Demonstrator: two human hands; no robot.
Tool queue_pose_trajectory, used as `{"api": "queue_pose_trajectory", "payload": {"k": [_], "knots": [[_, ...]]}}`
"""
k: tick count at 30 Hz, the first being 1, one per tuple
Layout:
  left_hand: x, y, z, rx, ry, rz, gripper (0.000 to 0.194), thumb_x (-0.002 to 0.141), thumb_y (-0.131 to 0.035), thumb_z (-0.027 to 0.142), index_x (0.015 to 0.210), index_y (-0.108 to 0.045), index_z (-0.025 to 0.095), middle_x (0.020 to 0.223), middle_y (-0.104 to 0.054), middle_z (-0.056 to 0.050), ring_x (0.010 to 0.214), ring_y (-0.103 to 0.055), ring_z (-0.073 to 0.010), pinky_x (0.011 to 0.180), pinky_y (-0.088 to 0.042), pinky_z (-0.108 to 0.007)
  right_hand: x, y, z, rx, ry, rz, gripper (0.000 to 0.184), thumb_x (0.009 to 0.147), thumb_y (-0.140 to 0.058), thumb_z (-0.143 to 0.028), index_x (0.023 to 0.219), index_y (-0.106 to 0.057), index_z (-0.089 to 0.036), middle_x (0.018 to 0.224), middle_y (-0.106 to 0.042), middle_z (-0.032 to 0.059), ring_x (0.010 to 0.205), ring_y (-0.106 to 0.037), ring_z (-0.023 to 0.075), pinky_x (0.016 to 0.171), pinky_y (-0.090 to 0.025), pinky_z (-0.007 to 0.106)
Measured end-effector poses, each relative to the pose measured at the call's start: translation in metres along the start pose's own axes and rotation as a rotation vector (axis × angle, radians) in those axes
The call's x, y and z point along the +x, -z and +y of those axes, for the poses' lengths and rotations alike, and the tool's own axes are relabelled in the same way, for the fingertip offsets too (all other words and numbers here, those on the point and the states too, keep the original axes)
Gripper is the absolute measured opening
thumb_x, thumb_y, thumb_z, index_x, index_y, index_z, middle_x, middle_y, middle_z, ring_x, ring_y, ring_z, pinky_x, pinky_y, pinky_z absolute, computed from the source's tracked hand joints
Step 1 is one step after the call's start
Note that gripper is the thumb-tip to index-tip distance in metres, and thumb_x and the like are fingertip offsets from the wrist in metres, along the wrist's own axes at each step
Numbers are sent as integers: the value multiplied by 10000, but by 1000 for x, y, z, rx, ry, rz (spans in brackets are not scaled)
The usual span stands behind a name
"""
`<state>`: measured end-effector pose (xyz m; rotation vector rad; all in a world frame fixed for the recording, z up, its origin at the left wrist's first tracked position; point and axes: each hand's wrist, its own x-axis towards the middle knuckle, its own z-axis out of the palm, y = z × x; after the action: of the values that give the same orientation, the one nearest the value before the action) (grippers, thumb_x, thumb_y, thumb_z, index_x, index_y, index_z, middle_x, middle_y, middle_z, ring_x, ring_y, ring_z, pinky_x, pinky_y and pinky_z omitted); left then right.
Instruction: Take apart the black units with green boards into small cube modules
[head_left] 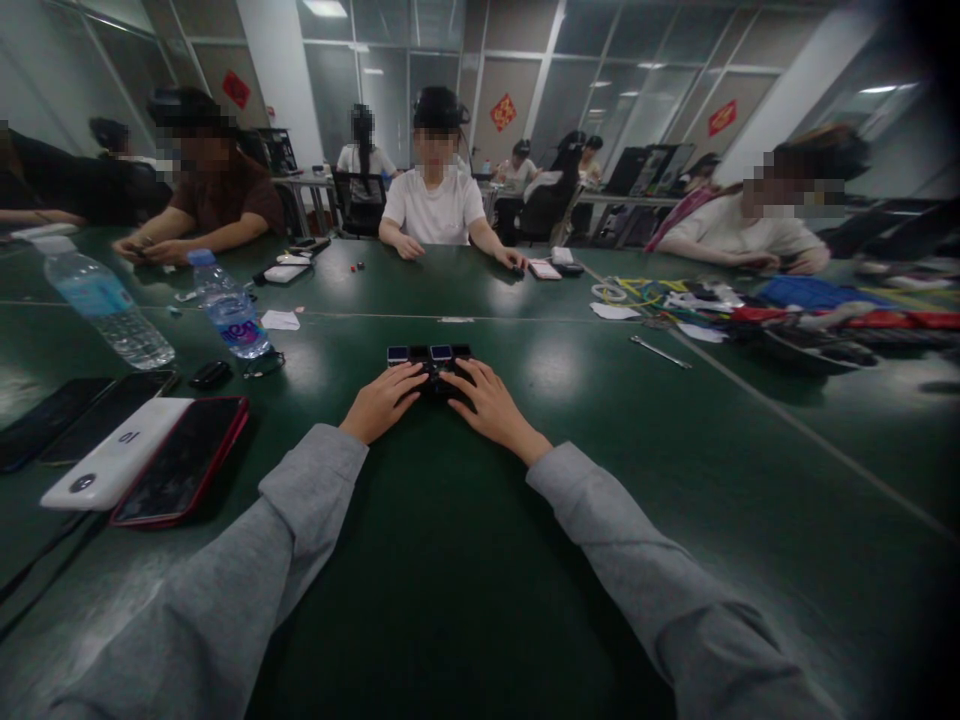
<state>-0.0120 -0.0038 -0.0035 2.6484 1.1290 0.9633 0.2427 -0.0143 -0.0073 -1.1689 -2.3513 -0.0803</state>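
mid-table, on the green table [450, 600], a small black gadget [430, 358] sits under both hands: left hand [381, 400] and right hand [487, 405] curl loosely over it from either side, steadying it; grip unclear.

Both grey-sleeved arms reach forward toward twelve o'clock, converging. The left hand [382, 402] and right hand [489, 405] lie palm-down, side by side, fingers curled forward and nearly touching at their tips.
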Motion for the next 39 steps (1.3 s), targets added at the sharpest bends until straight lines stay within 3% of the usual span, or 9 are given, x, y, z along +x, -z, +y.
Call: {"api": "queue_pose_trajectory", "payload": {"k": [9,14,17,21,23,27,29,31,39], "knots": [[-1,-2,-3,35,-34,38,395,946,-502,294,1338,-539,256,1406,-553,-57,1353,-450,-209,1123,-392,-493,1,3,-2,-10,12,18,435,970,-523,-349,1401,-465,-339,1465,-378,58,1347,-316,332,1070,-395,559],[1,-3,-1,92,-106,65,395,947,-505,329,1330,-543,241,1392,-566,-61,1330,-477,-205,1106,-416,-468,0,4,-6,-75,21,-2,467,979,-507,-358,1435,-413,-314,1481,-352,66,1363,-300,312,1085,-387,529],[1,1,-1,104,-59,221,355,953,-493,317,1291,-570,247,1333,-611,-54,1263,-538,-197,1086,-428,-447,0,3,-5,-75,-8,46,563,981,-498,-403,1497,-304,-291,1528,-277,74,1397,-249,307,1112,-354,521],[-1,10,-18,111,204,580,335,983,-380,251,1234,-597,203,1221,-664,-74,1169,-593,-190,1022,-469,-411,1,0,3,-22,-130,169,497,1031,-350,-393,1508,-285,-270,1529,-282,82,1400,-266,275,1111,-353,497],[-3,12,-34,155,316,608,360,973,-354,207,1242,-593,194,1231,-658,-77,1186,-579,-200,1033,-461,-422,1,-2,9,13,-187,227,464,1045,-286,-375,1489,-330,-250,1497,-345,91,1380,-311,260,1103,-360,485],[-9,3,-62,231,477,313,437,895,-396,102,1290,-571,172,1332,-602,-96,1246,-541,-207,1075,-439,-415,2,-8,18,92,-220,245,469,1045,-280,-412,1456,-400,-219,1480,-394,93,1371,-349,240,1119,-348,468],[-11,-4,-68,290,489,98,441,880,-412,99,1283,-583,146,1359,-581,-123,1274,-521,-231,1092,-421,-439,1,-10,19,120,-211,198,480,1043,-281,-440,1446,-419,-219,1498,-381,87,1384,-342,239,1129,-338,468],[-11,-9,-69,353,460,-33,448,886,-403,115,1300,-575,139,1403,-543,-132,1312,-485,-260,1107,-396,-477,1,-10,18,135,-204,141,500,1040,-283,-468,1444,-426,-212,1513,-364,89,1390,-340,243,1135,-332,473],[-11,-8,-60,425,418,-110,483,908,-343,139,1357,-522,114,1443,-498,-148,1344,-445,-291,1104,-386,-507,0,-8,13,66,-188,50,585,1010,-361,-496,1473,-366,-139,1545,-290,136,1389,-344,291,1121,-351,497]]}}
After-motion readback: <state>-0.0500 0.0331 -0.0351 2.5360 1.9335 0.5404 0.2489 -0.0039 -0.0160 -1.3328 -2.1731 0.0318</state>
